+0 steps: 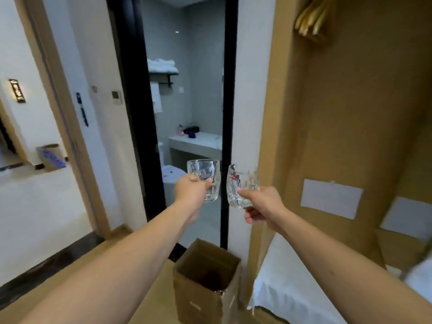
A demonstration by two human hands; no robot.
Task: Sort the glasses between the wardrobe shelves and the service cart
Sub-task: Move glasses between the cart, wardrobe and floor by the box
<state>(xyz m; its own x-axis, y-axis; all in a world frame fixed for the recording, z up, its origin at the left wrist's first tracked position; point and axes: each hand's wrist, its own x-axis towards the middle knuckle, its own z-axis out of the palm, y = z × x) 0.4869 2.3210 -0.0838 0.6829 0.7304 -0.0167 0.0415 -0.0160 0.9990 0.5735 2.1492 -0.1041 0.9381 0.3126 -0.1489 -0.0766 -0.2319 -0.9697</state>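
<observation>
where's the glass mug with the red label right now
In the head view it is just right of centre, held up in the right hand, beside the plain glass mug in the left hand and above the open cardboard box.

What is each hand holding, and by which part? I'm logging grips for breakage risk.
The left hand grips a clear dimpled glass mug by its handle side. The right hand holds a clear glass mug with a red label the same way.

- One head-worn wide-angle view, looking forward and slightly down along both outstretched arms.
- It faces a bathroom doorway (187,113), wardrobe (350,113) at right.
</observation>
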